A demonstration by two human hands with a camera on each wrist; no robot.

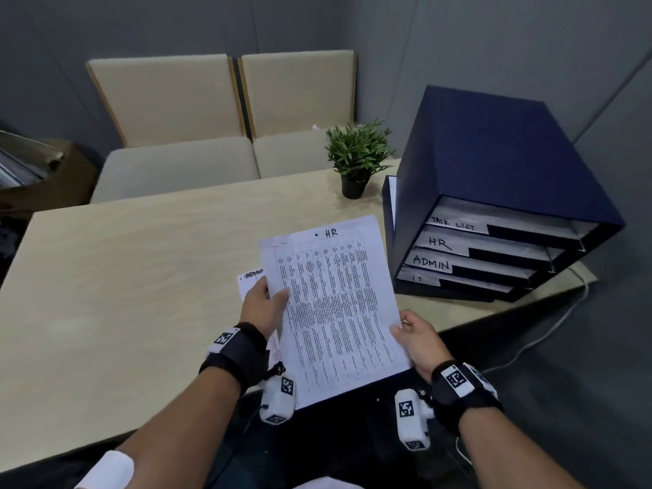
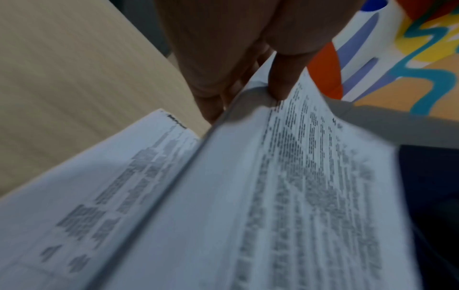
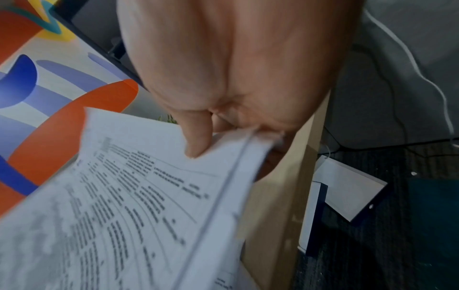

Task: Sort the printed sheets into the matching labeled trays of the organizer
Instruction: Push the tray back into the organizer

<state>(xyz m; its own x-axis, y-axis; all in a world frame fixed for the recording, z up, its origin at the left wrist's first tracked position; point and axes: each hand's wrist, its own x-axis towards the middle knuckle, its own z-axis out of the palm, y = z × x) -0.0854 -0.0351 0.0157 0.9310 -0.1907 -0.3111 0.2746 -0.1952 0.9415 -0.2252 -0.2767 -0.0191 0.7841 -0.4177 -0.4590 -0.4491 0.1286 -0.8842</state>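
Both hands are on the same sheet (image 1: 331,305), the one with "HR" handwritten at the top. It's held up over the near edge of the table (image 1: 141,262), a bit right of the middle, with its bottom corner sticking out past that edge. Long axis runs from the near edge toward the far one, leaning slightly left, and the HR heading is at the far end, so the text reads right way up for the person.

Left hand (image 1: 263,305) pinches the sheet's left edge about halfway up, thumb on the printed face and fingers (image 2: 211,106) tucked behind. In the left wrist view there's more paper under it, so that hand seems to be holding the rest of the stack (image 1: 248,282) too; one lower page pokes out to the left with some handwriting on its top that I can't read.

Right hand (image 1: 420,338) grips the lower right edge, thumb on top and fingers curled underneath.

The organizer (image 1: 494,192) is a dark blue box sitting near the right edge of the table, well apart from the sheet. Its trays open toward the near right, labeled top to bottom TASK LIST, HR, ADMIN, IT. A small potted plant (image 1: 356,160) stands just left of it by the far edge.
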